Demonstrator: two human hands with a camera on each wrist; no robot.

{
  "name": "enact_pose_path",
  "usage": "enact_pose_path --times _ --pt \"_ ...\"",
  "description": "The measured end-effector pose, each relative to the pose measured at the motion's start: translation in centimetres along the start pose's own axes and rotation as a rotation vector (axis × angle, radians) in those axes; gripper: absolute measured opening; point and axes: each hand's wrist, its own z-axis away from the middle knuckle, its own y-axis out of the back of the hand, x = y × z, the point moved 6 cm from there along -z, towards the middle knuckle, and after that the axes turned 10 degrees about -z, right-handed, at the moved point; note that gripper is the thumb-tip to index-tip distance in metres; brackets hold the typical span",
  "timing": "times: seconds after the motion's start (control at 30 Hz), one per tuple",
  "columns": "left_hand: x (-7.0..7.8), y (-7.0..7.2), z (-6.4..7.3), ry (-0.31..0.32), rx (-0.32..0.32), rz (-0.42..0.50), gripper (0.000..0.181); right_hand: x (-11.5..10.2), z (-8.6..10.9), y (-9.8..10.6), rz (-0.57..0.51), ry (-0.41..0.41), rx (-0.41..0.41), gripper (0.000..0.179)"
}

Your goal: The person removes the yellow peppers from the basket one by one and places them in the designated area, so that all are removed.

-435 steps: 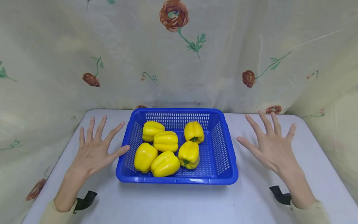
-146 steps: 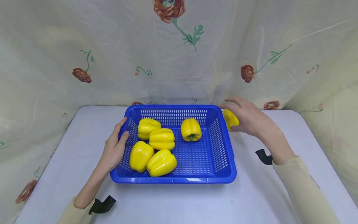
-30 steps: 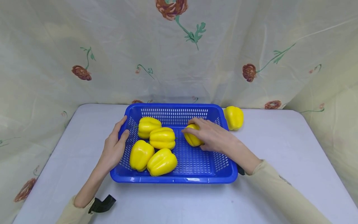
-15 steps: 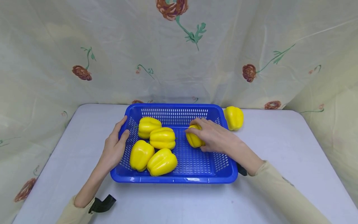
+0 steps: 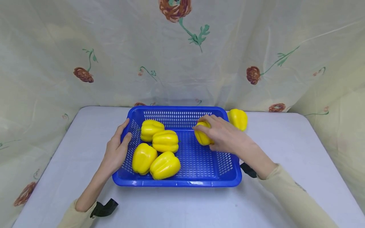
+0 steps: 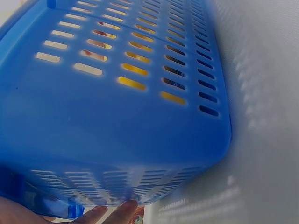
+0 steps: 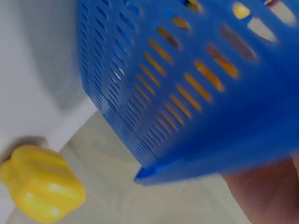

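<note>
In the head view my right hand (image 5: 225,134) grips a yellow bell pepper (image 5: 202,134) inside the right half of the blue plastic basket (image 5: 176,183). Its fingers curl over the top, and the palm hides part of the pepper. My left hand (image 5: 116,152) holds the basket's left rim, thumb on the inner side and fingers outside. Several more yellow bell peppers (image 5: 165,141) lie together in the basket's left half. The left wrist view shows the basket's slotted wall (image 6: 103,126) close up, with fingertips (image 6: 122,212) at the bottom edge.
Outside the basket, by its far right corner, another yellow bell pepper (image 5: 238,119) stands on the white table (image 5: 182,207); the right wrist view shows this outer pepper (image 7: 44,184) too. A flowered curtain (image 5: 122,57) hangs behind the table's far edge.
Over the last half second my right hand has raised the pepper slightly and drawn it rightward. Earlier, another pepper went from the basket to the table on the right. My left hand stays put.
</note>
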Motion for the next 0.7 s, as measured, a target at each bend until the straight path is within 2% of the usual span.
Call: enact_pose_path --times 0.13,0.43,0.7 --pt "0.0 -0.1 0.0 0.002 -0.001 0.002 0.06 0.4 0.6 1.2 -0.014 -0.037 0.007 0.077" --pt "-0.1 0.0 0.0 0.006 0.003 -0.002 0.06 1.0 2.4 4.0 -0.052 -0.061 0.057 0.074" --pt "-0.1 0.0 0.0 0.006 0.002 -0.002 0.06 0.9 3.2 5.7 -0.011 -0.068 0.087 0.075"
